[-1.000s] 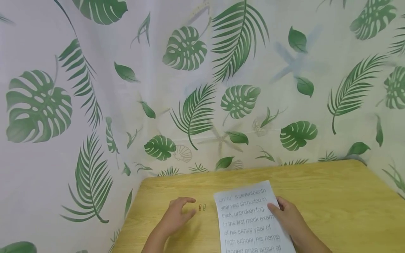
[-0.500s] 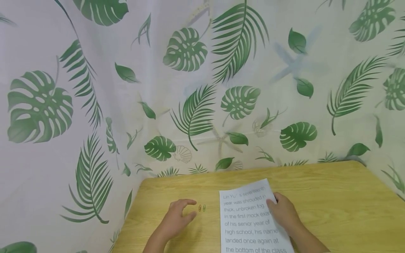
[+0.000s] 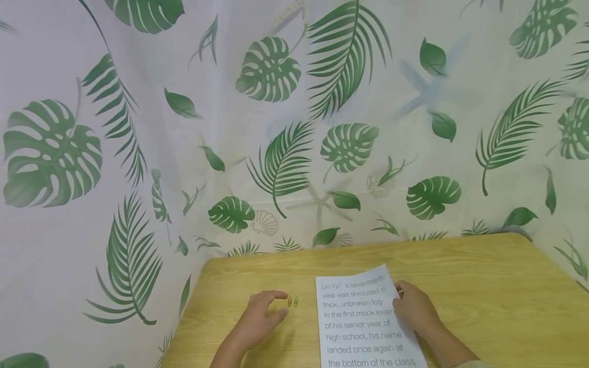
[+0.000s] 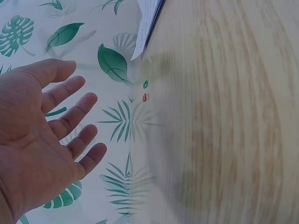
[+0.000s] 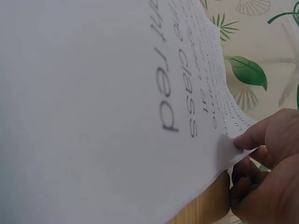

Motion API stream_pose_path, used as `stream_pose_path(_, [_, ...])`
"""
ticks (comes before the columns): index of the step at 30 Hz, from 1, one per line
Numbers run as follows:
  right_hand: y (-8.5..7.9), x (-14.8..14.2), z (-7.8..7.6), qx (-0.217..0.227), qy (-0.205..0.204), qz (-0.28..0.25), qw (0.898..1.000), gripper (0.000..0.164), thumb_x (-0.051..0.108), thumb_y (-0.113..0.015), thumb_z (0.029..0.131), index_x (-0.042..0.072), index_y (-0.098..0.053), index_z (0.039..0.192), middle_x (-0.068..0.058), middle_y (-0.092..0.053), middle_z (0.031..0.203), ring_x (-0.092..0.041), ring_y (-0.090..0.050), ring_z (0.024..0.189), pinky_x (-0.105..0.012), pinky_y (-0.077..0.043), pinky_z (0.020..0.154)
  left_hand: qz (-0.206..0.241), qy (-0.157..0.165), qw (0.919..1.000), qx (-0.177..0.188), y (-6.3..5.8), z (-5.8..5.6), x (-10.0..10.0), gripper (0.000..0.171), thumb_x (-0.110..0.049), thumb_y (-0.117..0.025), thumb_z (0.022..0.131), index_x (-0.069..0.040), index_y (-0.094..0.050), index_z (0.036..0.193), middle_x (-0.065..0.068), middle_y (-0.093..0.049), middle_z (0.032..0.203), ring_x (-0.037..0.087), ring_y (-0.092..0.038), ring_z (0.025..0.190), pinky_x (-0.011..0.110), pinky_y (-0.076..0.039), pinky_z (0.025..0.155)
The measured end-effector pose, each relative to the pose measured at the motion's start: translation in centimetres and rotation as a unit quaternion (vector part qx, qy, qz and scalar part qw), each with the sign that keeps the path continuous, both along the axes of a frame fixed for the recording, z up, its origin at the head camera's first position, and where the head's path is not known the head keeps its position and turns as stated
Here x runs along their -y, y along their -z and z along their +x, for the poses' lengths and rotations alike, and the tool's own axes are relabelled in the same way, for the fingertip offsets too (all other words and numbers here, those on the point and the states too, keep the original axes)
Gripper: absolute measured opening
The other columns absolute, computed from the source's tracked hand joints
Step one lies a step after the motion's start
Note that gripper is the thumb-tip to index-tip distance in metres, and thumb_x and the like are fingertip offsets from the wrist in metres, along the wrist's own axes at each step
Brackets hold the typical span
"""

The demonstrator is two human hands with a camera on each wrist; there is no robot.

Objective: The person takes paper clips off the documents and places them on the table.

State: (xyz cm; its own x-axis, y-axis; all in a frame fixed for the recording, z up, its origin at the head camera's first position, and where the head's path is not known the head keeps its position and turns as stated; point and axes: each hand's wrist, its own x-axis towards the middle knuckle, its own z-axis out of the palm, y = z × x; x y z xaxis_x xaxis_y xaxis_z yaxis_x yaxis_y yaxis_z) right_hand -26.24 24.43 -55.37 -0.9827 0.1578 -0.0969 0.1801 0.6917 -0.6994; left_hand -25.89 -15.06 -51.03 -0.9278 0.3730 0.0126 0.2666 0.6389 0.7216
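My right hand [image 3: 416,309] pinches the right edge of a printed sheet of paper [image 3: 359,324], which stands tilted up over the table. In the right wrist view the thumb and index finger of that hand [image 5: 275,168] meet at the sheet's edge, with the other fingers curled below. My left hand [image 3: 258,319] holds nothing; its thumb and index finger are spread apart. Just right of its fingertips in the head view lie a red paper clip [image 3: 290,302] and a green paper clip [image 3: 296,301], side by side. The left wrist view shows the palm [image 4: 28,144] with relaxed fingers.
Everything lies on a yellow wood-grain table [image 3: 488,296]. A pale curtain [image 3: 294,153] with green leaf prints hangs behind it and along its left side.
The sheet has straightened and its printed lines sit more level. My right thumb has drawn back from the page toward its right edge. The left hand has barely moved; both clips lie as before.
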Motion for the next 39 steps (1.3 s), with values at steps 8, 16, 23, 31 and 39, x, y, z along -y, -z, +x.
stream_pose_path(8, [0.9,-0.2,0.1,-0.016,-0.009,0.033,0.999,0.058,0.004,-0.064,0.094,-0.012,-0.047,0.148,-0.026,-0.074,0.107,-0.026,-0.067,0.076,-0.040,-0.056,0.066,0.003,-0.004,0.9999,0.009,-0.1,0.4,-0.1,0.044,-0.035,-0.069,0.107,-0.013,-0.064,0.145,0.013,-0.058,0.158,0.045,-0.040,0.150,0.078,-0.045,0.111])
stream_pose_path(16, [0.9,0.0,0.2,-0.033,-0.011,0.063,0.997,0.066,0.007,-0.068,0.093,-0.009,-0.047,0.153,-0.040,-0.053,0.152,-0.058,-0.063,0.125,-0.065,-0.056,0.102,0.008,-0.007,0.9999,0.012,-0.1,0.6,-0.3,0.041,-0.035,-0.069,0.107,-0.016,-0.066,0.143,0.012,-0.059,0.157,0.045,-0.041,0.150,0.079,-0.044,0.111])
stream_pose_path(23, [0.9,0.2,0.2,-0.015,-0.018,0.071,0.997,0.060,0.010,-0.066,0.096,-0.012,-0.051,0.150,-0.039,-0.052,0.153,-0.062,-0.048,0.143,-0.071,-0.044,0.116,0.007,-0.002,0.9999,0.008,0.1,0.7,-0.6,0.042,-0.031,-0.069,0.107,-0.012,-0.065,0.144,0.014,-0.059,0.157,0.046,-0.042,0.149,0.080,-0.043,0.112])
stream_pose_path(31, [0.9,0.0,0.0,-0.008,-0.012,0.068,0.998,0.055,0.014,-0.056,0.103,-0.013,-0.051,0.151,-0.037,-0.052,0.155,-0.061,-0.047,0.145,-0.072,-0.042,0.118,-0.010,-0.025,0.9995,-0.015,0.3,0.9,-1.3,0.038,-0.025,-0.071,0.105,-0.010,-0.069,0.139,0.013,-0.067,0.149,0.048,-0.049,0.144,0.076,-0.045,0.112])
stream_pose_path(39, [-1.1,-0.9,0.5,0.018,-0.021,0.016,1.000,0.050,0.024,-0.048,0.110,-0.007,-0.054,0.149,-0.038,-0.056,0.151,-0.061,-0.052,0.140,-0.072,-0.046,0.112,-0.103,-0.008,0.9942,-0.030,-1.1,2.3,-2.9,0.042,-0.028,-0.074,0.102,-0.011,-0.069,0.140,0.020,-0.064,0.151,0.054,-0.049,0.142,0.080,-0.040,0.110])
